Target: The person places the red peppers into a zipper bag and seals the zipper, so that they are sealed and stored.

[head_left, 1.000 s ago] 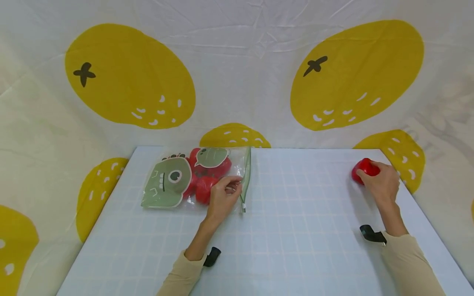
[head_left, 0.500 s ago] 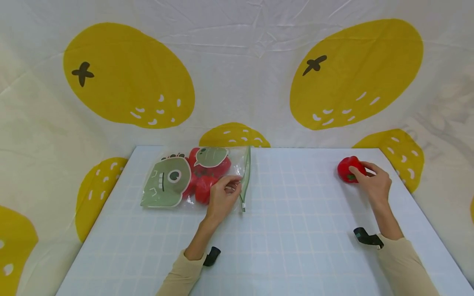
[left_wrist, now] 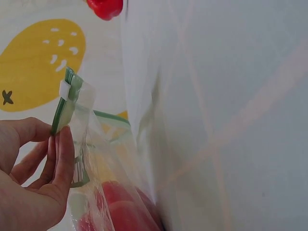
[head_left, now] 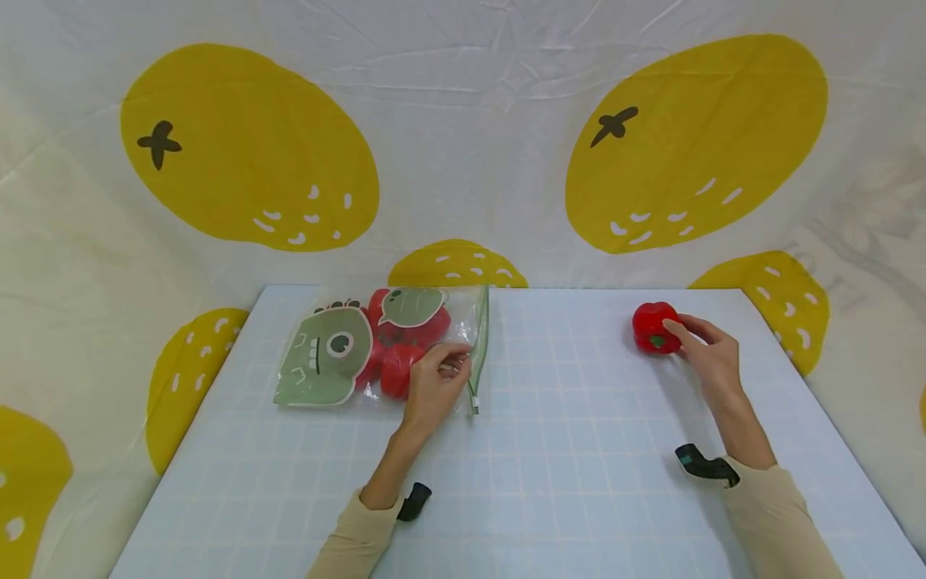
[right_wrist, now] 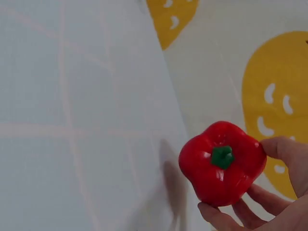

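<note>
Pale blue gridded matting covers the table (head_left: 550,482), with a white cloth (head_left: 463,121) printed with yellow lemons hanging behind it. Nearest, two beige sleeves (head_left: 774,523) reach in from the near edge. Left of centre, the left hand (head_left: 434,386) pinches the zip edge of a clear plastic bag (head_left: 376,354), fingers curled on the green strip by its white slider. That bag lies flat on the table, printed with green cartoon faces and holding red peppers (head_left: 398,374). Farther right, well apart from the bag, the right hand (head_left: 705,354) grasps a red bell pepper (head_left: 654,328) in its fingertips, green stem facing the near side.
</note>
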Tool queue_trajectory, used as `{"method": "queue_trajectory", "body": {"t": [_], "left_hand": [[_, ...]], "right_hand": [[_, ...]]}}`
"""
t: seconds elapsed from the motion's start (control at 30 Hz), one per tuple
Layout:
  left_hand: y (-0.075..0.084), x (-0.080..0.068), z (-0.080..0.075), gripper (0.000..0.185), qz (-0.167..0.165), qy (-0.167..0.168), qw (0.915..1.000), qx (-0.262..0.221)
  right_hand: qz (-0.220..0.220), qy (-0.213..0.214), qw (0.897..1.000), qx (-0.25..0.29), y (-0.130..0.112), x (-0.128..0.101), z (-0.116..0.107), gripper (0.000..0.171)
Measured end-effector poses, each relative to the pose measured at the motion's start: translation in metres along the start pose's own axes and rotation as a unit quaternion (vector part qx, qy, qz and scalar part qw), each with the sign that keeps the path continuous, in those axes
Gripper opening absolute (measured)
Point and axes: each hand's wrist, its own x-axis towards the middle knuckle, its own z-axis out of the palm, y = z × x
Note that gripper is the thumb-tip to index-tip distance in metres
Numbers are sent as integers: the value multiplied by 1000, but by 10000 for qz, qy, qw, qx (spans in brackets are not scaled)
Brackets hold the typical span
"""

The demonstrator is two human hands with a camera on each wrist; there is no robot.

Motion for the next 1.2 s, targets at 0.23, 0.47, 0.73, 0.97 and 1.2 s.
{"method": "queue_trajectory", "body": {"t": [0.23, 0.47, 0.73, 0.97, 1.2], "left_hand": [[0, -1, 0, 20, -53, 4, 10000, -4], [-1, -1, 1, 21, 11, 28, 10000, -41], [1, 0, 1, 19, 114, 87, 9999, -40], [1, 0, 2, 19, 115, 114, 9998, -92], [0, 1, 2, 18, 33, 104, 9999, -28]], "right_hand": [[117, -247, 9971, 711, -8, -8, 13, 76], [13, -532, 9932, 1037, -16, -17, 24, 74], [-102, -631, 9911, 1166, -23, -22, 42, 75], [-300, -883, 9889, 1155, -29, -28, 60, 74], [-503, -885, 9876, 1195, -32, -34, 77, 65]]}}
